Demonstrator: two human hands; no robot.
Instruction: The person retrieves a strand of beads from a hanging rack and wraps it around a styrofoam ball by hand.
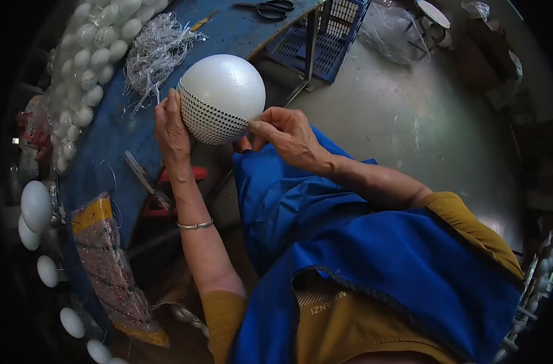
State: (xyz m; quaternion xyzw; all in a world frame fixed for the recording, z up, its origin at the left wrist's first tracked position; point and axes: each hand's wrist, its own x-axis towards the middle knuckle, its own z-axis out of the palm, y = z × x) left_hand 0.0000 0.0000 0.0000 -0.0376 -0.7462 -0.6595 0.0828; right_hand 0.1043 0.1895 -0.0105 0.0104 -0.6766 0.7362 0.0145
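Observation:
A white ball (228, 79) with a pearly surface is held up above my lap, at the table's edge. Rows of small dark, shiny rhinestone trim (208, 118) cover its lower half. My left hand (173, 130) grips the ball from the left, thumb and fingers against its side. At the ball's lower right, my right hand (288, 134) is closed in a pinch on the edge of the rhinestone trim. The fingertips partly hide what lies between them.
On the blue table (106, 164) lie a bundle of silvery strands (158, 51), black scissors (267, 8), metal-bladed scissors (148, 181) and a plastic packet (115, 267). Many white balls (100, 57) are heaped at left. A blue crate (325, 39) stands beyond the table.

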